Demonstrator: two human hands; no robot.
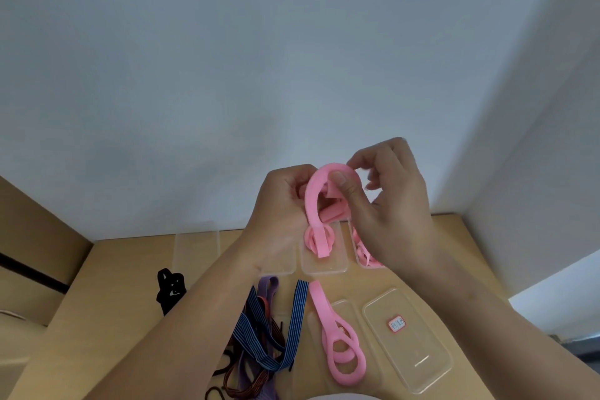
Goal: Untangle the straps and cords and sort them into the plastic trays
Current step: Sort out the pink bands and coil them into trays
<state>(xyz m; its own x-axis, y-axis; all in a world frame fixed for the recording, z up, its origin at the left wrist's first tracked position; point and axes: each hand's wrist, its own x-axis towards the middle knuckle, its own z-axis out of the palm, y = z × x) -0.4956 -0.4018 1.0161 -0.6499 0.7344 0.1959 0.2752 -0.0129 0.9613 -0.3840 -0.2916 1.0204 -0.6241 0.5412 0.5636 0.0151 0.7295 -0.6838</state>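
**A:** Hands first.

**B:** Both are raised above the table, close together on one piece. The left hand (285,204) curls its fingers round the pink strap (311,204). The right hand (393,204) pinches the top of that strap's arch between thumb and forefinger.

**A:** Where does the strap sit?

**B:** In the air, between the two hands. It arches up, then drops to a small coil with a loose end hanging below. Behind the coil is a clear middle tray (324,268) in the far row. I cannot tell whether the end touches it.

**A:** The rest of the far row?

**B:** The right far tray (357,253) is half hidden by the right wrist and has pink pieces (365,250) inside. The left far tray (198,243) is hard to make out.

**A:** Nearer in?

**B:** A second pink strap (317,300), looped at its near end, lies over a clear near tray (345,307). Just right of it is a labelled tray (422,347) with a red label (396,324) on it.

**A:** What is unsorted?

**B:** A tangle (259,334) lies under the left forearm, with a blue striped strap (300,308), a purple strap (269,286) and brown cords (253,380) knotted together. A black strap (170,291) lies well apart to the left, on the wooden table (113,318).
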